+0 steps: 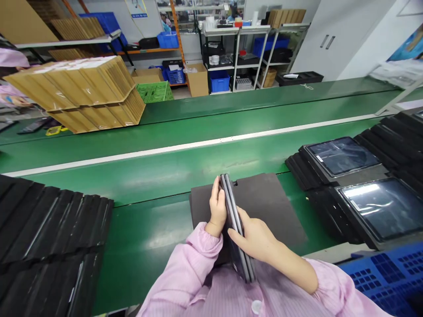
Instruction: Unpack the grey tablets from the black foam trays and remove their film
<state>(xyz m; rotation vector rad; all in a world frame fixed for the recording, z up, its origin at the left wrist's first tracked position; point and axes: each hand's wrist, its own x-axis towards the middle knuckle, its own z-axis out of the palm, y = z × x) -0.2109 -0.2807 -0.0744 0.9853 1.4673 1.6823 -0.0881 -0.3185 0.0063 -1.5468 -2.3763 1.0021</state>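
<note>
Two thin dark panels (231,207) stand on edge, pressed together, between my hands above a dark grey mat (264,202) on the green bench. My left hand (217,207) grips their left face with fingers curled round the far edge. My right hand (254,237) lies against their right face, thumb along the panels' edge. Both pink sleeves show at the bottom.
Overlapping black panels (49,237) lie at the left. Black trays with screened tablets (343,156) (383,207) sit at the right, and a blue crate (390,273) below them. Wrapped cardboard stacks (76,92) rest on the green conveyor (198,127). Shelving stands behind.
</note>
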